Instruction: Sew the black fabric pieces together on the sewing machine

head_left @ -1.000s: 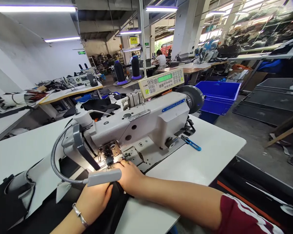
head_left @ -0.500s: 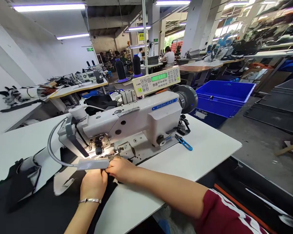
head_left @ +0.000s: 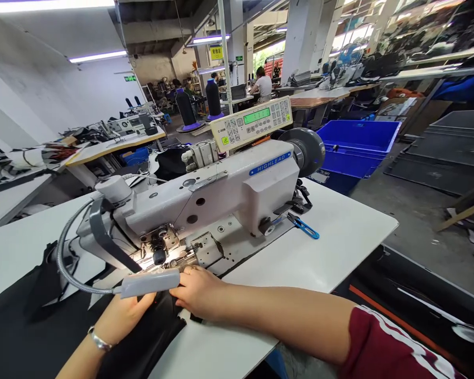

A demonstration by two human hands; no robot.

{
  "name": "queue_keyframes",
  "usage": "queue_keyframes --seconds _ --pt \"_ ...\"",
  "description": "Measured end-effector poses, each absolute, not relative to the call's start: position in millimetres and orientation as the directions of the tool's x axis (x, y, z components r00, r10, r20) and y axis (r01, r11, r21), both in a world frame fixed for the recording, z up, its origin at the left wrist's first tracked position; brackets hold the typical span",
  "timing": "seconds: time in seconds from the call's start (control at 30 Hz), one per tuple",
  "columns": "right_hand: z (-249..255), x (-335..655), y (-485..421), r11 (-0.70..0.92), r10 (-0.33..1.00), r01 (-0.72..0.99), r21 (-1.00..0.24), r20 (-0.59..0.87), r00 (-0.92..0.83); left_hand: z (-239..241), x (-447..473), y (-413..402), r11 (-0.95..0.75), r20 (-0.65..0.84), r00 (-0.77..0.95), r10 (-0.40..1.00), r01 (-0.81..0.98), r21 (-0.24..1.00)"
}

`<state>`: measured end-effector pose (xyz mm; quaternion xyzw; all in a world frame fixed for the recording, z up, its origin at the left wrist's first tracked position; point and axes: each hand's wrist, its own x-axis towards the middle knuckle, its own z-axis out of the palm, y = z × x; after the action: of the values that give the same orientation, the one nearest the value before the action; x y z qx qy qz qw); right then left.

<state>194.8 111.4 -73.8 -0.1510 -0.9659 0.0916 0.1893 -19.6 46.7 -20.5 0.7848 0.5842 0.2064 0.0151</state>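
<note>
Shifted left along the tabletop [head_left: 300, 252], my left grip [head_left: 122, 318] lies open on black fabric [head_left: 142, 337]; my right grip [head_left: 201, 293] presses flat by the sewing machine [head_left: 221, 200]. A blue crate [head_left: 355, 147] stands beyond.

Left hand [head_left: 122, 316] has slid outward, away from the needle and lower in view; silver bracelet [head_left: 98, 339] now sits further left. Gap to right hand [head_left: 200, 292] is wider than half a second ago; the two no longer nearly meet under the lamp bar [head_left: 150, 282]. Black fabric [head_left: 142, 337] now spreads further across the left of the surface [head_left: 319, 247], covering more of the pale panel [head_left: 85, 268]. Head has turned: sewing machine [head_left: 221, 200] sits larger in view, blue crate [head_left: 355, 147] higher.
</note>
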Motion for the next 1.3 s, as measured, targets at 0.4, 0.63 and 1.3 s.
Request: queue_keyframes --seconds 0.4,0.63,1.3 --pt "-78 191 109 0.945 0.312 0.252 -0.207 0.349 -0.884 -32 -12 39 -0.368 0.411 0.274 0.869 0.914 0.168" --pt "-79 185 105 0.933 0.356 0.311 -0.180 0.349 -0.867 -25 6 39 -0.537 0.357 0.529 0.770 0.839 -0.085" --pt "-86 176 104 0.944 0.331 0.293 -0.153 0.427 -0.842 -26 20 40 -0.385 0.266 0.411 0.872 0.911 -0.149"
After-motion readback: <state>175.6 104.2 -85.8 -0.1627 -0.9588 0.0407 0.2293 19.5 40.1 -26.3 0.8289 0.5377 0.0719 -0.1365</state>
